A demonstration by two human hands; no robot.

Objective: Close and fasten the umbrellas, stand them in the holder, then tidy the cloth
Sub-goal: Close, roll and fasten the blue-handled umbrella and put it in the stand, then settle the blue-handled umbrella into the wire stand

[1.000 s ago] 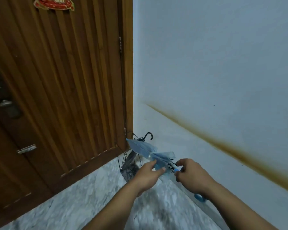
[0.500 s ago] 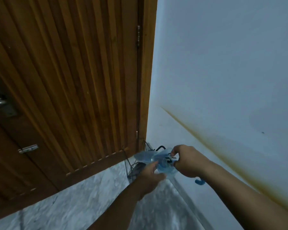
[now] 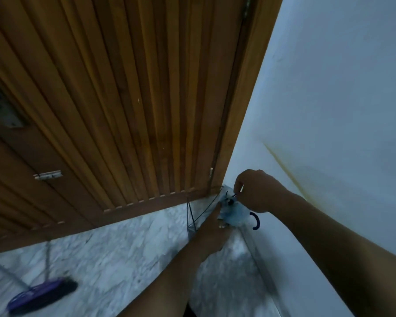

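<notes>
A: Marble-look floor [image 3: 114, 259], grey-white and veined, fills the near part of the shot. Both bare forearms reach across it toward the corner. Down at the lower left there's a purple broom head [image 3: 41, 294] with dark bristles lying on the floor, pretty blurred, its thin handle running off to the left.

B: What are the hands doing?

A: The left hand [image 3: 211, 232] comes up from the bottom middle, fingers curled against the underside of a pale blue umbrella [image 3: 232, 213]. Looks like it's holding the bunched fabric, though the fingertips are mostly hidden. The right hand [image 3: 256, 191] sits just above it, thumb and forefinger pinched together on something small and dark at the top of the bundle. Too blurry to say whether that's a strap or a rib tip.

B: And the umbrella itself?

A: Folded up, crumpled, held between both hands right in the corner where the door meets the wall. A dark blue hooked handle [image 3: 256, 221] curls out just beside it, under the right wrist.

B: Holder?

A: Thin black wire holder [image 3: 192, 216] stands on the floor right behind the left hand, against the door's bottom edge. Past that is the ribbed wooden door [image 3: 123, 99] with a metal latch [image 3: 48, 175] on the left, and the pale wall [image 3: 341, 88] on the right has a yellowish stain line [image 3: 283, 168] running across it.
</notes>
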